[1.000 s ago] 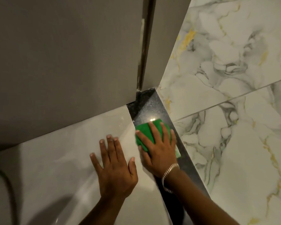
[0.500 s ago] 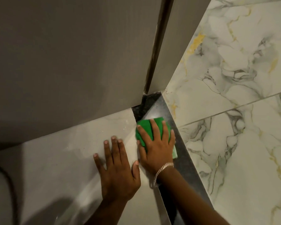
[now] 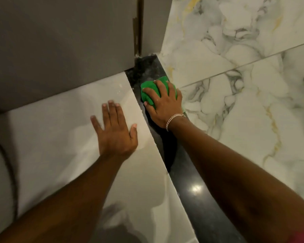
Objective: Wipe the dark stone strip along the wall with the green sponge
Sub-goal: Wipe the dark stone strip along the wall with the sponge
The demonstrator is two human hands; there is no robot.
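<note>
**Sponge pushed up toward the corner end of the strip**

My right hand (image 3: 162, 102) is pressed flat on the green sponge (image 3: 154, 91), fingers spread over it, grip clamping it down against the dark stone strip (image 3: 197, 195). Compared with a second ago the sponge sits nearer the far end of the strip, close to the corner where the grey panel (image 3: 60, 41) meets the marble wall (image 3: 244, 85). The sponge's right edge is touching or just beside the marble; I can't tell which. The view has also come in closer, so more of the near strip shows along my forearm.

My left hand (image 3: 115, 130) lies open and flat on the pale tile surface (image 3: 51, 137) just left of the strip, holding nothing, only bracing. It has kept its place beside the strip.

What it means: the stroke is running away from me toward the corner. The near strip looks glossy, with a light reflection on it. The patch ahead of the sponge, right at the corner, shows whitish specks and dust, so that end likely still needs wiping. Judging from this, the task is well underway, not finished.
</note>
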